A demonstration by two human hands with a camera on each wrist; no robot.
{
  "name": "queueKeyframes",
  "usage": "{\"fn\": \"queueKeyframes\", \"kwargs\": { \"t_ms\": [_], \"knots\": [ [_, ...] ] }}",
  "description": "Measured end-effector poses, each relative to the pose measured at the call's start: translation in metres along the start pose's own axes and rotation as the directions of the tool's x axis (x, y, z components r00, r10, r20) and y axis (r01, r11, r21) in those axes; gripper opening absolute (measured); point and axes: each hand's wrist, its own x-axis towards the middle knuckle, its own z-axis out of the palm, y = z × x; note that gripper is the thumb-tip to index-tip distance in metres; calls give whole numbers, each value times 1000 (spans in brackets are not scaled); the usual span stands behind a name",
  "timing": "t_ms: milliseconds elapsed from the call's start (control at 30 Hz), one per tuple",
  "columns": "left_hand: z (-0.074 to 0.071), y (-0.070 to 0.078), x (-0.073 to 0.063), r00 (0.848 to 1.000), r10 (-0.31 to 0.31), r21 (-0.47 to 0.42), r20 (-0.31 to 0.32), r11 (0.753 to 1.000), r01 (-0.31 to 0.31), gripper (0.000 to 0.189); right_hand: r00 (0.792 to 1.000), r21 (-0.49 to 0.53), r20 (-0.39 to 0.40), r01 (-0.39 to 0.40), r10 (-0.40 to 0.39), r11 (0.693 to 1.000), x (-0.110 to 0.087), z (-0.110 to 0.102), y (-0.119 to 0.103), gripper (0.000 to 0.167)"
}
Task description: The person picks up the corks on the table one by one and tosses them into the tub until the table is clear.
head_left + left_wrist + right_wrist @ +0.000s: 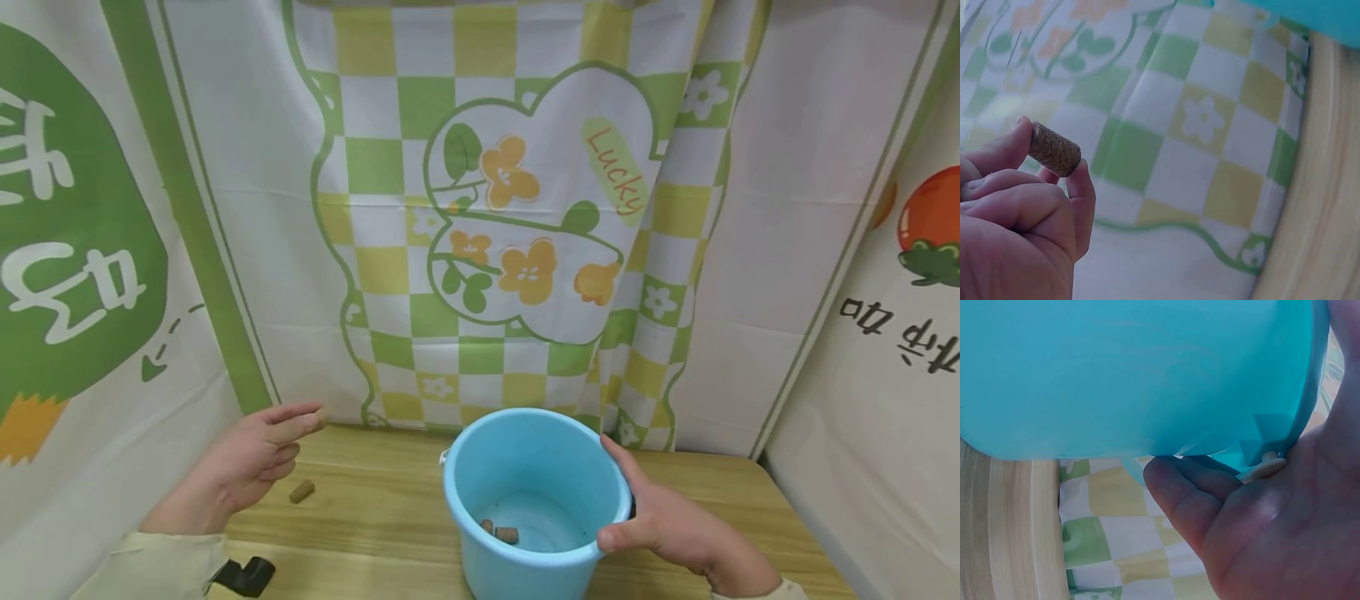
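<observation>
Between thumb and fingertip, my left hand (pixel 255 458) pinches a small brown cork (pixel 1055 149), raised above the table at the left. The other fingers are folded toward the palm. A light-blue plastic bucket (pixel 536 562) stands upright on the table. My right hand (pixel 663 521) holds its right side, the thumb on the rim and fingers against the outer wall, as the right wrist view shows close up. Inside on the bucket's floor lie two corks (pixel 507 535), one partly hidden behind the other. Another cork (pixel 302 492) lies on the table just right of my left wrist.
The wooden table (pixel 382 508) reaches back to a hanging cloth (pixel 382 267) with green and yellow checks. Printed fabric walls close in the left and right sides. A handle pivot (pixel 1266 467) sticks out beside the bucket's rim near my right palm.
</observation>
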Motion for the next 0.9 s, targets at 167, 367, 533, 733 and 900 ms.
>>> {"fn": "queueKeyframes", "kwargs": {
  "t_ms": [167,367,533,733,900],
  "knots": [
    [34,20,5,999,0,127,37,992,-5,61,1000,8,1,-1,1,1000,0,0,0,121],
    [73,43,8,999,40,249,27,967,-45,58,1000,-24,-9,1,-2,1000,-1,0,1,121],
    [101,57,11,999,48,307,13,950,-50,53,1000,-14,-11,2,-2,1000,-1,1,0,121],
    [124,64,16,998,49,396,26,917,-55,45,1000,12,3,2,-2,1000,0,1,-1,121],
    [141,66,19,997,58,504,50,860,-75,41,1000,14,-1,-1,1,1000,0,0,-1,122]
  ]
}}
